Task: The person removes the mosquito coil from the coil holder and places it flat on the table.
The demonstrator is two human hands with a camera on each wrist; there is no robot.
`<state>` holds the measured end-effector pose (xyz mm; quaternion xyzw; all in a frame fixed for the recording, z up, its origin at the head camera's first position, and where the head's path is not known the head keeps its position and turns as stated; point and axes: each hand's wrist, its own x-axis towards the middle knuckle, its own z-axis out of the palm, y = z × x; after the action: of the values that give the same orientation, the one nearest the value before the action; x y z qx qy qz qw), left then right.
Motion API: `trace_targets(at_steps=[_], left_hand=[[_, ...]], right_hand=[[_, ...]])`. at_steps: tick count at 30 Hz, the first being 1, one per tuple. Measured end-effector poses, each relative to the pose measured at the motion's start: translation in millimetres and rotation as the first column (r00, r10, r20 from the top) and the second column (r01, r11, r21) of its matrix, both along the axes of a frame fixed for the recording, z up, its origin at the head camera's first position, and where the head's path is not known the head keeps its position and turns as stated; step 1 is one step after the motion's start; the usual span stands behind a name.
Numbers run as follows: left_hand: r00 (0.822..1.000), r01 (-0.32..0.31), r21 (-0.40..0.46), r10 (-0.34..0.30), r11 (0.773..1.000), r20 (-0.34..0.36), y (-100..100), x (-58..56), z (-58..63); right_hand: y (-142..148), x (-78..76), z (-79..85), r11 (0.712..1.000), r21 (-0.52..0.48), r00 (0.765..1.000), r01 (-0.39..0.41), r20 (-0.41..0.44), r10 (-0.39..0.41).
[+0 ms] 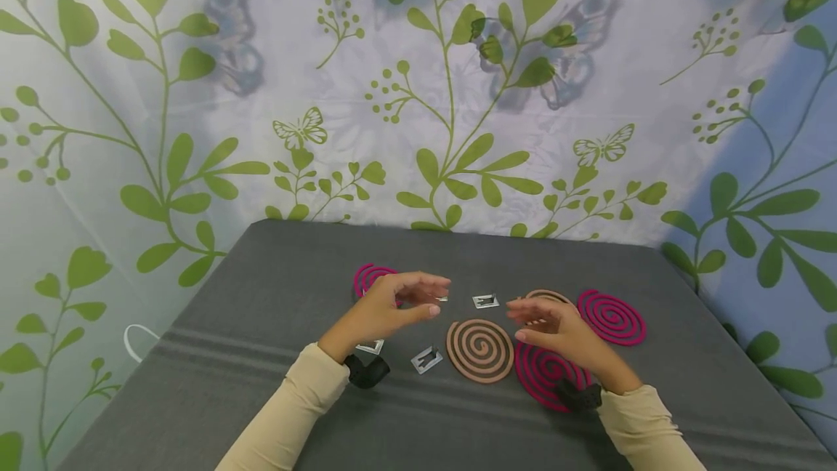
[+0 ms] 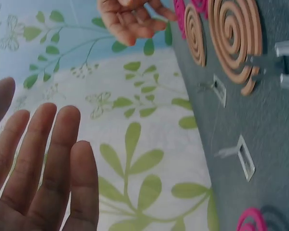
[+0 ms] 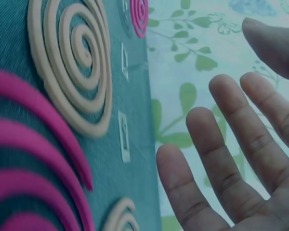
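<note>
My left hand [image 1: 399, 305] hovers above the table with fingers extended and thumb apart, holding nothing. Facing it, my right hand [image 1: 556, 327] is raised too, its palm bare and fingers loosely extended in the right wrist view. Between and below them lies a tan mosquito coil [image 1: 482, 345]. A magenta mosquito coil [image 1: 539, 378] lies under the right hand, which partly covers it, and a second tan coil [image 1: 548, 292] shows behind that hand. Metal coil stands lie near the left hand: one stand [image 1: 427, 360] in front, another [image 1: 371, 347] beside the wrist, a third [image 1: 485, 302] farther back.
Another magenta coil [image 1: 612, 318] lies at the right, and one more [image 1: 369, 276] is partly hidden behind the left hand. A grey cloth covers the table [image 1: 314, 260]. A leaf-patterned curtain [image 1: 366, 129] hangs behind it. Each wrist wears a black camera mount [image 1: 368, 371].
</note>
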<state>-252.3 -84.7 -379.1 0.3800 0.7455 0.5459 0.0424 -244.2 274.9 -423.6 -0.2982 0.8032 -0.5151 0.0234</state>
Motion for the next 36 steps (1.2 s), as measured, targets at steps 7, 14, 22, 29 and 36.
trace_targets(at_steps=[7,14,22,29,36], left_hand=[[0.991,-0.044,0.005,0.043,0.999,0.123,-19,-7.5,3.6],[0.988,-0.078,0.03,0.073,0.996,0.135,-34,-18.3,-1.4],[0.981,-0.114,0.074,0.1,0.991,0.168,-48,-26.5,-4.8],[0.966,-0.181,0.089,0.16,0.979,0.202,-61,-35.0,-11.4],[0.951,-0.263,0.075,0.246,0.962,0.186,-77,-45.1,-21.9]], right_hand=[[-17,-10.1,-6.1,1.0,-0.014,0.996,-0.017,0.09,0.018],[-34,-19.6,-8.3,0.999,-0.034,0.985,0.002,0.17,0.004],[-50,-27.6,-10.0,0.998,-0.058,0.972,0.01,0.237,0.004],[-62,-36.1,-13.5,0.997,-0.081,0.963,-0.004,0.267,0.026],[-75,-44.1,-15.0,0.996,-0.092,0.954,-0.02,0.296,0.046]])
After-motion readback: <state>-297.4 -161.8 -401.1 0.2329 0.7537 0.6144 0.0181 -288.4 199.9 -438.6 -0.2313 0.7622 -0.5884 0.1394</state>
